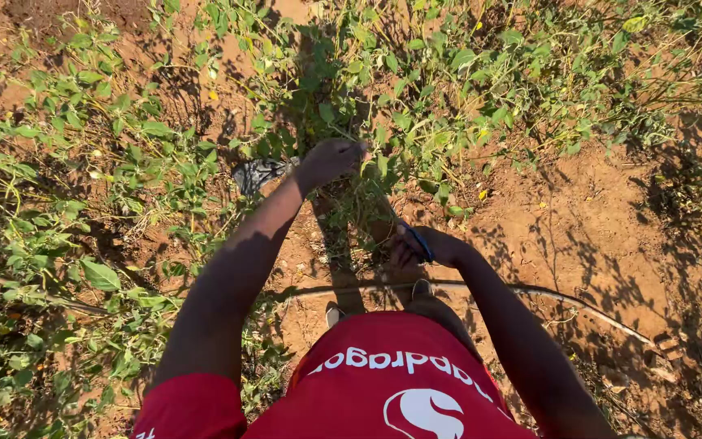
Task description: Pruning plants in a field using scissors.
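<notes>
Vines (pixel 351 191), thin and pale green with small leaves, are bunched in the left hand (pixel 331 158), whose grip is closed around the stems just above the soil. The plant spreads outward from that grip in a loose tangle, leafy on the far side and sparser toward the body. Just left of the grip, a grey cloth (pixel 257 172) lies among the leaves. Nearer the body and to the right of the grip, the right hand (pixel 420 246) is curled around a blue handle (pixel 422 242); what tool it belongs to is hidden, so I cannot tell its working end. The two hands are near each other, with stems running between them.

Risk, as I judge it: the stems look thin and dry, so a hard pull from the left grip could snap them rather than lift them whole. The tool hand sits close to the other wrist, and a slip could nick it. A bent stick (pixel 530 294) lies on the red soil (pixel 578 219) beside the feet and could catch a step.
</notes>
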